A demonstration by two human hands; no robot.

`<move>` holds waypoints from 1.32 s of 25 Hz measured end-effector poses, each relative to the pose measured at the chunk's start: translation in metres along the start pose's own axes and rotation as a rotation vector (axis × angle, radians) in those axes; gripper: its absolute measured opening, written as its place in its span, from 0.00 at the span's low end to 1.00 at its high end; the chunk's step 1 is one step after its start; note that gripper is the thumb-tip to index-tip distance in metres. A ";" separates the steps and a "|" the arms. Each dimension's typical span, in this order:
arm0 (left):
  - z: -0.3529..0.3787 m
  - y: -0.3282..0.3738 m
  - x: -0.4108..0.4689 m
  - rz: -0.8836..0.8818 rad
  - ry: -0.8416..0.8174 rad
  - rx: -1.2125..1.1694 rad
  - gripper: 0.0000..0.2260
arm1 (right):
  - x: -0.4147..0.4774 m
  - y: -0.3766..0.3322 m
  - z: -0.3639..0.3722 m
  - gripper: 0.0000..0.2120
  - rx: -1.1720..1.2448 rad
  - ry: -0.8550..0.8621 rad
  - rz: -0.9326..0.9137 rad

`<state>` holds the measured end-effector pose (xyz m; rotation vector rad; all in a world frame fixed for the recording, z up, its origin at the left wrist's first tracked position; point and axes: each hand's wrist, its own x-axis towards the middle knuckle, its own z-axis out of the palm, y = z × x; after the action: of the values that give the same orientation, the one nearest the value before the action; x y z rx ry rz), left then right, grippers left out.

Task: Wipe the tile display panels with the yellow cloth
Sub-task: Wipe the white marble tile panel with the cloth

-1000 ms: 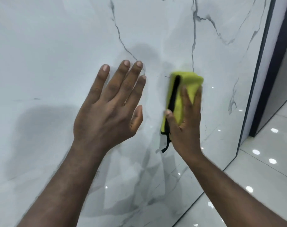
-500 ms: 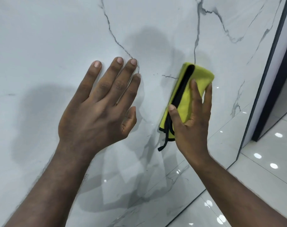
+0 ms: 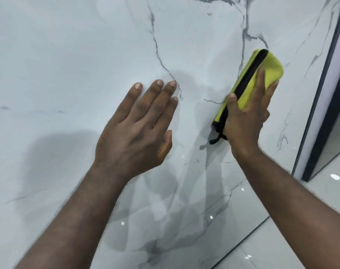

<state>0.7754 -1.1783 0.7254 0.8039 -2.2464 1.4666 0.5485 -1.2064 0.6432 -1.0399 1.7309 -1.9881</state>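
A glossy white marble-look panel (image 3: 68, 55) with thin grey veins fills most of the view. The left hand (image 3: 138, 131) lies flat against it near the middle, fingers straight and close together, thumb tucked beside the palm, holding nothing. Its shadow falls on the panel to the left. Just to the right, apart from that hand, the folded yellow cloth (image 3: 270, 65) sits against the same panel – a black trim runs along its left edge and a short black tag hangs from its lower end. The right hand (image 3: 245, 121) presses the cloth to the panel, fingers laid straight over it, thumb along the black trim. Further right stands a dark upright frame (image 3: 328, 94), and below it a shiny pale floor (image 3: 320, 200).
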 end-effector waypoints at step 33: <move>-0.054 -0.067 -0.165 -0.109 0.006 -0.082 0.26 | -0.240 -0.023 0.077 0.35 -0.003 -0.031 0.187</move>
<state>0.9453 -1.1051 0.7030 0.8802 -2.2052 1.3173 0.7721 -1.1014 0.5890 -0.8697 1.7469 -1.8451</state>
